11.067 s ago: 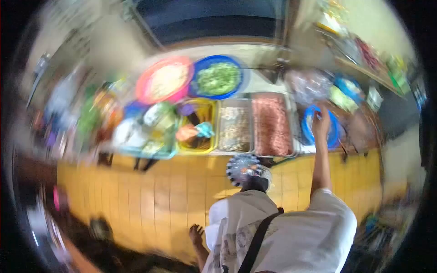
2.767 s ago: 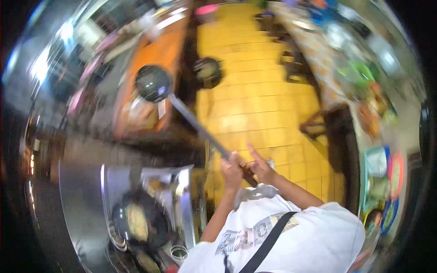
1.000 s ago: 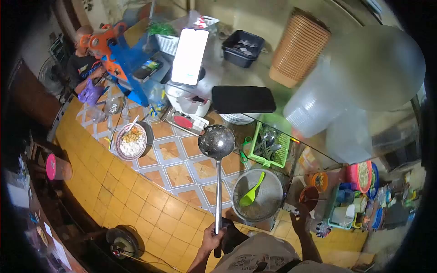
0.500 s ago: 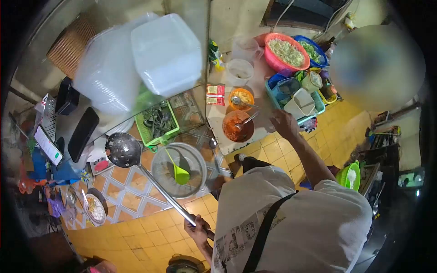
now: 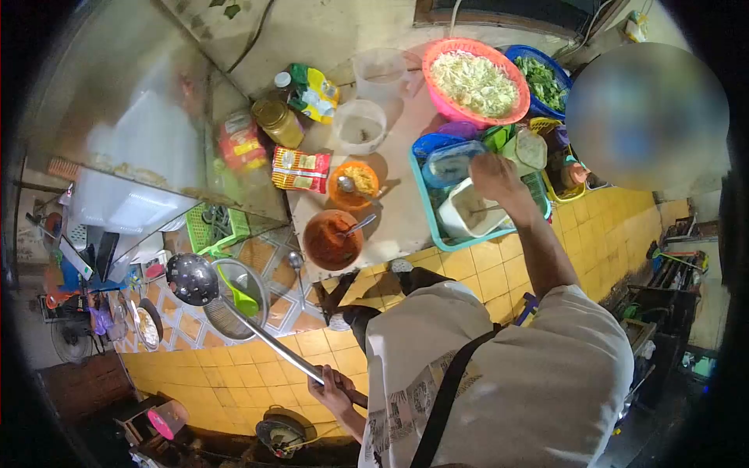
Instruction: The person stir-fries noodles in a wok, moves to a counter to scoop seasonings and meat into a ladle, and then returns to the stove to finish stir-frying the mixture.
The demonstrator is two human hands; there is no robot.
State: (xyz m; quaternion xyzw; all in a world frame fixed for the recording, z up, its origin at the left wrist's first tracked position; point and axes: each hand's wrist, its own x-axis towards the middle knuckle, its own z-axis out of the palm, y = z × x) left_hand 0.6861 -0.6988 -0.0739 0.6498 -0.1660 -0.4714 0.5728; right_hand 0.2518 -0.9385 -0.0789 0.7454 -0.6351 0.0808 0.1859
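Note:
My left hand [image 5: 334,391] is wrapped round the long metal handle of a skimmer [image 5: 193,279]. Its round perforated bowl hangs at the left, in front of a metal colander [image 5: 257,316] with a green ladle [image 5: 243,303] in it. My right hand [image 5: 498,181] is over a teal basket [image 5: 422,214], fingers bunched and pointing down. What they pinch, if anything, is hidden. Just below it stands a white container [image 5: 460,214] with a thin handle sticking out. A blue tub [image 5: 451,162] lies beside that hand in the same basket.
Left of the basket are a bowl of red paste [image 5: 331,248] and an orange bowl [image 5: 367,204], each with a spoon. Behind stand a pink basin of shredded cabbage [image 5: 431,97], a blue basin of greens [image 5: 563,74] and a yellow-lidded jar [image 5: 279,121]. A glass case [image 5: 257,187] rises at left.
My view has swung to the right. My right hand has moved from beside the basket to above its containers, and its fingers have bunched. The left hand still grips the skimmer.

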